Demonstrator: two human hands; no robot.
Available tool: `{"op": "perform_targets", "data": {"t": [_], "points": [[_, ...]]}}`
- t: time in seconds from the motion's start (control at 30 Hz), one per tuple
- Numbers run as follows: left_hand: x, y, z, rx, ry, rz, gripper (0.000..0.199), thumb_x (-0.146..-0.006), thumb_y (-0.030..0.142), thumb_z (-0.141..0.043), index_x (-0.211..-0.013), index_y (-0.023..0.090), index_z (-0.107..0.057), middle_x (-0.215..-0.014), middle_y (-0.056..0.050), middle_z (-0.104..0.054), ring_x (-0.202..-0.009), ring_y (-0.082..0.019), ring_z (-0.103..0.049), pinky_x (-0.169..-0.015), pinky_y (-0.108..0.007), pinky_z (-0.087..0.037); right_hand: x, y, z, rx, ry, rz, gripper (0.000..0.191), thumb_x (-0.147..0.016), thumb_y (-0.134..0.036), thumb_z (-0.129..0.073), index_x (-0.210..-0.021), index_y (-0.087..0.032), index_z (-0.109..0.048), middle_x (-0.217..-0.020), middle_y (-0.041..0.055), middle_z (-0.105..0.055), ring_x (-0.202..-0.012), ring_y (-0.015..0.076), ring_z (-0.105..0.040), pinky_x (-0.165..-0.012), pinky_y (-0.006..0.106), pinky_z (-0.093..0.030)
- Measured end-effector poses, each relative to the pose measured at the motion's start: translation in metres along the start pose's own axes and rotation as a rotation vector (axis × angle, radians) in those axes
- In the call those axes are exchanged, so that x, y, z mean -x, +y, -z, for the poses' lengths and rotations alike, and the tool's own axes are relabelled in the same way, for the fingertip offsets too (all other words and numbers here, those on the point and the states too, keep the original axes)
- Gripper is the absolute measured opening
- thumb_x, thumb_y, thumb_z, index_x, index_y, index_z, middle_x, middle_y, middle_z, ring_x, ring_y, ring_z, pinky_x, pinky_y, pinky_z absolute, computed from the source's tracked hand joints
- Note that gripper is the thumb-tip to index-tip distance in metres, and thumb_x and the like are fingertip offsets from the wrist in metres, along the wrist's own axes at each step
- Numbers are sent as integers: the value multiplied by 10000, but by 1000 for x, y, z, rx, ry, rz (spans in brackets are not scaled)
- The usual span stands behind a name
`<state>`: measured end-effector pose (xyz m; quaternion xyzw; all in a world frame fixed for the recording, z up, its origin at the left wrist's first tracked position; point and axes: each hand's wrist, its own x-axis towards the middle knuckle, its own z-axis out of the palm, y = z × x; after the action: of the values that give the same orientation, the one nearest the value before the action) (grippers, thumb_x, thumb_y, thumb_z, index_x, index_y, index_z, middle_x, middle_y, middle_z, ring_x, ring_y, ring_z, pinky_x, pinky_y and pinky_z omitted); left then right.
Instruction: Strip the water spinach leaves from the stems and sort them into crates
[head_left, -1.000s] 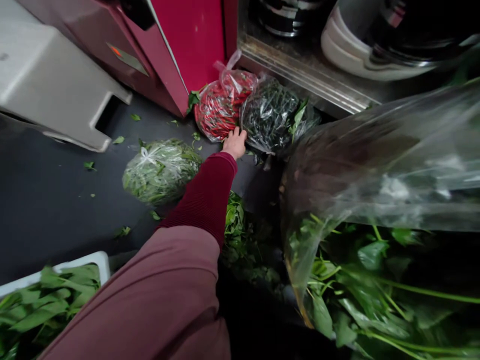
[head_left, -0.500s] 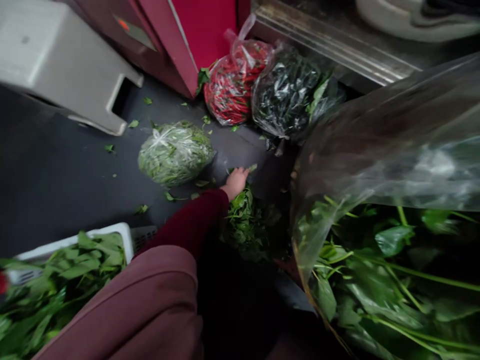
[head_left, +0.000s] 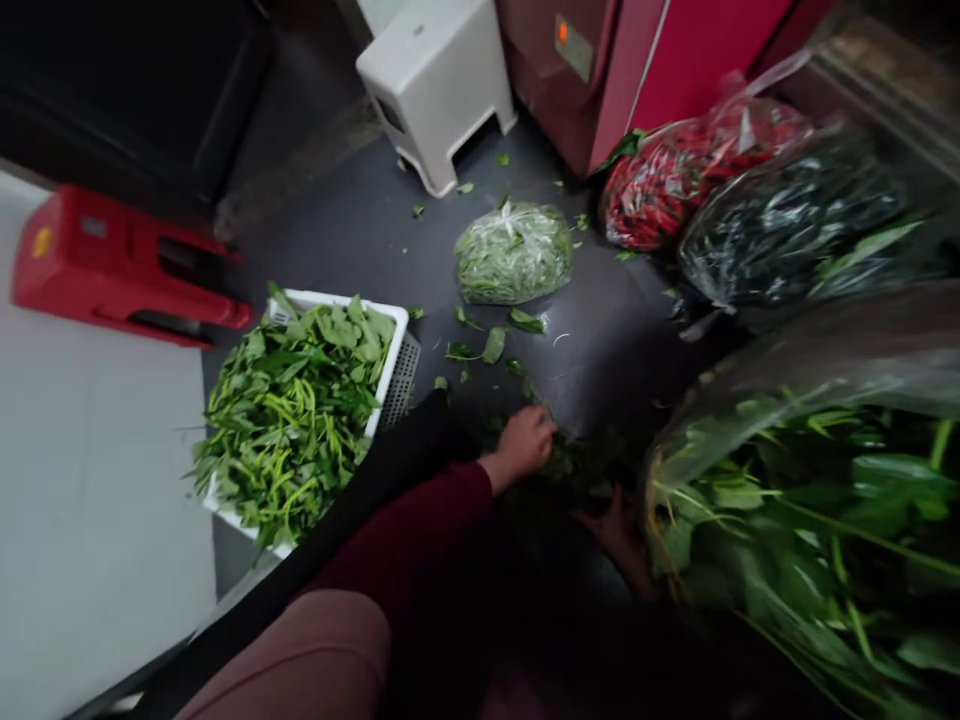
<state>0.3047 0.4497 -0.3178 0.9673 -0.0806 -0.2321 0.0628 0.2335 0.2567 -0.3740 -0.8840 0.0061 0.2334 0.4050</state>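
Note:
My left hand [head_left: 525,442], in a dark red sleeve, is low over the floor with its fingers closed around leafy greens [head_left: 574,460] whose leaves hang in deep shadow beside it. My right hand [head_left: 619,535] shows dimly to the right, fingers spread, close to the shadowed leaves and the edge of a big clear plastic bag [head_left: 694,440]. Long-stemmed greens [head_left: 825,540] fill that bag. On my left a white basket [head_left: 390,370] is heaped with leafy greens [head_left: 300,400].
A tied bag of greens [head_left: 514,255] lies on the floor among loose leaves [head_left: 493,345]. Behind it are a bag of red chillies [head_left: 652,195] and a bag of dark green vegetables [head_left: 787,220]. A white stool [head_left: 439,80] and a red stool [head_left: 112,265] stand farther off.
My view has swung left, bringing the whole basket and the red stool into sight. My left hand has come closer to me, still on the greens. My right hand is now visible.

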Motion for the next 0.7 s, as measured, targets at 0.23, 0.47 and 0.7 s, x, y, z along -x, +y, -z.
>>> {"op": "perform_targets", "data": {"t": [0.23, 0.47, 0.7], "points": [[-104, -98, 81, -145, 122, 81, 424, -839, 205, -442, -1261, 238, -423, -1327, -92, -384, -1160, -244, -388, -899, -410, -389, 4, 27, -34, -119, 202, 9, 815, -672, -424, -480, -1356, -264, -66, -1343, 156, -250, -1270, 370, -259, -931, 563, -338], [-177, -121, 72, -64, 34, 90, 417, -846, 351, -493, -1216, 162, -453, -1280, -108, -428, -1131, -249, -440, -929, -497, -359, 7, 42, -30, -61, 172, -34, 776, -713, -427, -487, -1334, -334, -30, -1411, 90, -100, -1325, 344, -93, -1039, 541, -195], [-84, -165, 28, -88, 5, 250, 541, -881, 421, -342, -1364, 184, -286, -1449, -114, -217, -1319, -299, -149, -1010, -522, -222, 7, 39, -32, 25, 67, -81, 887, -681, -504, -584, -1366, -267, -72, -1335, 188, -228, -1246, 417, -238, -952, 551, -275]]}}
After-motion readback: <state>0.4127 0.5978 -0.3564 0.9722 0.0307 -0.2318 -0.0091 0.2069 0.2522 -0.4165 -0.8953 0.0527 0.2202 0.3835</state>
